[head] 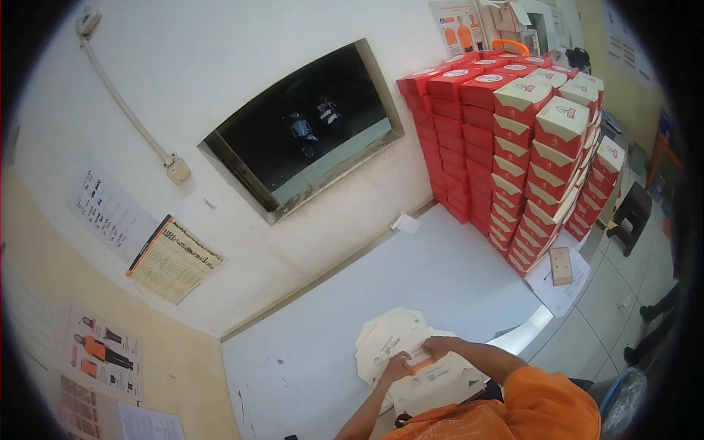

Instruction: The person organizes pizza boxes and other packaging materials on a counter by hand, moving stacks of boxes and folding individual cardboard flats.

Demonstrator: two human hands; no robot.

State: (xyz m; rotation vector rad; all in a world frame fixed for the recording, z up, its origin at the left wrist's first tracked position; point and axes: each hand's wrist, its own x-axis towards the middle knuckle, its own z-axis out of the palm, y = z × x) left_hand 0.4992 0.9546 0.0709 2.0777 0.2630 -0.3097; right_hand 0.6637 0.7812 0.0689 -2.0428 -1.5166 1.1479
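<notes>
In front of my body lies a pile of flat cream cardboard box blanks [385,335] with printed marks and cut corners. The nearer blank [445,382] shows an orange strip [422,365] between my two hands. My left hand [398,365] pinches the card at the left end of this strip. At the upper right of the strip, my right hand [438,346] has its fingers curled onto the card; the fingertips are partly hidden. The blanks rest on a pale blue-white tabletop [308,357] and overhang its near edge towards me.
Tall stacks of red boxes [448,137] and red-and-cream boxes [511,170] stand at the table's right end. Near them, a phone-like tan object [561,266] lies on papers [572,297]. A wall opening [308,126] is ahead. A black stool [632,214] and a person's legs [654,324] are right.
</notes>
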